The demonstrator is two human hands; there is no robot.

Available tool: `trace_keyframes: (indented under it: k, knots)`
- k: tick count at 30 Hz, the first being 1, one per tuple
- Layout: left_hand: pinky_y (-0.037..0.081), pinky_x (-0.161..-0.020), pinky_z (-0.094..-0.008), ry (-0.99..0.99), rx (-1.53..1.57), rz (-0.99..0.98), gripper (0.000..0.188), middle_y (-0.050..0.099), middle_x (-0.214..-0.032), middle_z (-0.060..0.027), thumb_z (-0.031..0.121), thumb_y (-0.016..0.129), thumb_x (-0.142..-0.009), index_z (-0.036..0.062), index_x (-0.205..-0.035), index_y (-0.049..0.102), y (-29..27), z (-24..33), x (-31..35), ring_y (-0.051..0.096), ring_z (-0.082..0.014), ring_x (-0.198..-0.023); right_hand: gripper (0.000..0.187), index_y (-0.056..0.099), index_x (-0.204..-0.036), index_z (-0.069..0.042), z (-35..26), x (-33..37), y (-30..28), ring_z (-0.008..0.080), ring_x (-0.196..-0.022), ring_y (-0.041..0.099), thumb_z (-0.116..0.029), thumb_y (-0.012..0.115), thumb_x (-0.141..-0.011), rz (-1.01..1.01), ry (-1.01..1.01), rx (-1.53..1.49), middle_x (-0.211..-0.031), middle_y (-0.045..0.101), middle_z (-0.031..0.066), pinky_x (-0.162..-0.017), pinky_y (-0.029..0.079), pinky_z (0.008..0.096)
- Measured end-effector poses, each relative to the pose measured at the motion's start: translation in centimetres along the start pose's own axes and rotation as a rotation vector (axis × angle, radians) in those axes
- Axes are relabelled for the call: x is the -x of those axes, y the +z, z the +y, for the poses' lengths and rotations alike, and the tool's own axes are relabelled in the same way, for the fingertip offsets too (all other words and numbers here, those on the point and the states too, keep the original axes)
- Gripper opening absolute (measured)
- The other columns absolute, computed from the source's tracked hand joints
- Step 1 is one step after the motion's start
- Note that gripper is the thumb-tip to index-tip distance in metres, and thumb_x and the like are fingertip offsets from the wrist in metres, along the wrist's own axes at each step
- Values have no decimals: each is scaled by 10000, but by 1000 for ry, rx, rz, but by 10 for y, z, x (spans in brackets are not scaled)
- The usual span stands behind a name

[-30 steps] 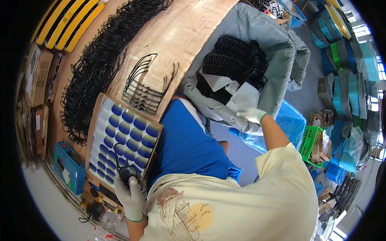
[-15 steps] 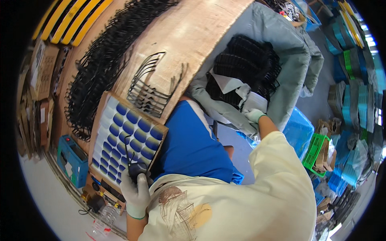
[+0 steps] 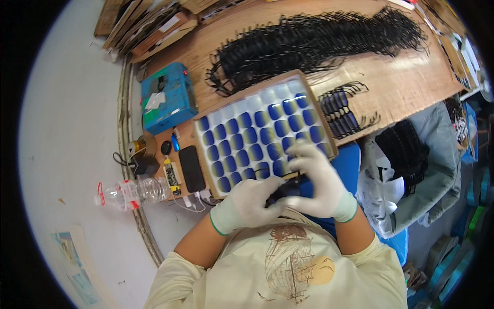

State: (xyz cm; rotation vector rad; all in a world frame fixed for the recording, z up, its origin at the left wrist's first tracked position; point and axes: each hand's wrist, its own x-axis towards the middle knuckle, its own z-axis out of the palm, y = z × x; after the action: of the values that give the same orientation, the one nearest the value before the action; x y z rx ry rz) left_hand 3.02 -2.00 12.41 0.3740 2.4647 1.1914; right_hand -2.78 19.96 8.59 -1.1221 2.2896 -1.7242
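A pair of black glasses [image 3: 289,189] is held low at the near edge of a shallow box [image 3: 199,149]. My left hand [image 3: 252,202], in a white glove, is closed round one side of the glasses. From the other side my right hand [image 3: 323,181], gloved too, grips them, its thumb below and its curled fingers reaching over the box's corner. The gloves hide much of the glasses. Rows of blue-tinted lenses [image 3: 249,135] lie in the box's white insert. Beyond my right hand, several dark-lensed glasses [image 3: 339,114] lie in a row on the wooden table.
A long heap of black glasses frames [image 3: 303,46] runs along the table [image 3: 406,72]. At left are a blue device [image 3: 167,98], a phone [image 3: 192,169] and a plastic bottle [image 3: 134,193]. A grey-lined bin [image 3: 437,170] with dark frames and paper stands to the right.
My right hand has left the grey-lined bin and come to the glasses in my left hand. The view has swung left, so the box now lies in front of me.
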Motion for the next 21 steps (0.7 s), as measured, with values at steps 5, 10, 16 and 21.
trace_keyframes:
  k: [5, 10, 16, 21]
  knots:
    - [562, -670, -365, -23, 18, -82, 314, 728, -838, -158, 249, 766, -839, 25, -1053, 713, -38, -17, 34, 727, -299, -714, 279, 643, -791, -21, -19, -31, 17, 407, -737, 588, -274, 689, -900, -502, 18, -49, -728, 588, 195, -694, 463, 491]
    - [571, -789, -387, -304, -74, 405, 354, 751, -935, -183, 329, 710, -898, 7, -1043, 728, -96, -101, -2, 734, -305, -864, 295, 653, -1123, 45, -44, -19, 13, 225, -851, 678, -211, 577, -996, -594, 681, -274, -899, 699, 179, -792, 523, 348]
    - [561, -926, -466, -635, -689, 234, 430, 726, -1152, -199, 362, 659, -925, 19, -1185, 651, -119, -205, -54, 704, -371, -1070, 680, 287, -1545, 141, -41, -22, 77, 159, -1001, 620, -146, 592, -1009, -147, 568, -567, -1173, 654, 150, -883, 502, 316]
    - [567, -922, -461, -734, -701, 173, 386, 712, -1181, -196, 315, 664, -908, 34, -1173, 655, -121, -200, -61, 695, -365, -1098, 678, 443, -1447, 128, -12, -48, 83, 319, -669, 600, -12, 673, -825, -98, -146, 353, -733, 595, 119, -648, 485, 428]
